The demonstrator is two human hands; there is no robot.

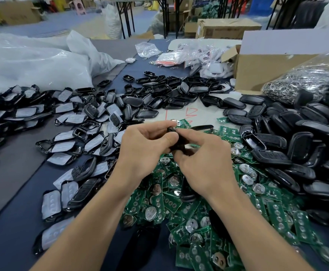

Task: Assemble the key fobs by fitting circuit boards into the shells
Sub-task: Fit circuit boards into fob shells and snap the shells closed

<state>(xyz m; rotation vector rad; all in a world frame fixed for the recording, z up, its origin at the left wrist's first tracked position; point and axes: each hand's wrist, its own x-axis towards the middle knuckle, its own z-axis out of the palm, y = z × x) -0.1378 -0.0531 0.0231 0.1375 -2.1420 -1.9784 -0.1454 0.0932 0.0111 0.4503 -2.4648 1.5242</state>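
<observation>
1. Warehouse bench point(13, 231) carries heaps of green circuit boards point(277, 212) and black shells point(306, 149).
2. Left hand point(146, 145) and right hand point(202, 159) both grip one black shell point(177, 147) above the boards.
3. I judge that most pieces are not assembled yet.

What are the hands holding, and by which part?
A black shell, pinched between both hands: the left hand on its left edge, the right hand on its right edge. Fingers hide most of it.

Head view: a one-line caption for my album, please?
Left hand and right hand hold a black fob shell over green circuit boards, black shells piled around.
</observation>
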